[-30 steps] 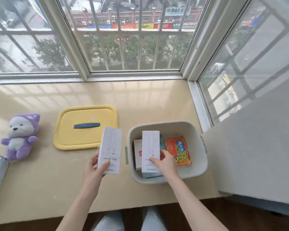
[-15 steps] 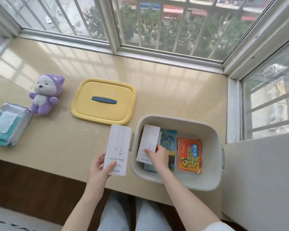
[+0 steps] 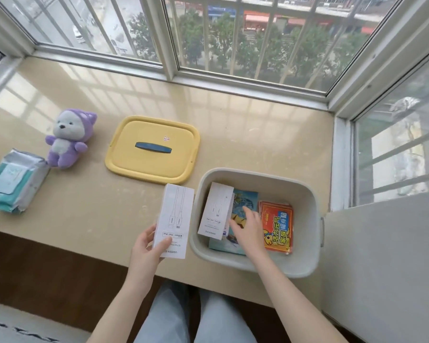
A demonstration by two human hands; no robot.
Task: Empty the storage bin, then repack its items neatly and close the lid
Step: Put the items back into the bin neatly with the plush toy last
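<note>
So, looks like repacking to me: the left hand (image 3: 146,246) grips a white cardboard cable box (image 3: 175,216) over the beige worktop (image 3: 84,209), just beside the pale grey plastic storage bin (image 3: 258,179), the right hand (image 3: 249,226) hovers loose-fingered and empty inside it, and next that box probably needs slotting in upright.

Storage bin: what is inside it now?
A white cable box tilted at the left side, a blue packet under the right hand, and orange packets on the right. Anything beneath them is covered.
</note>
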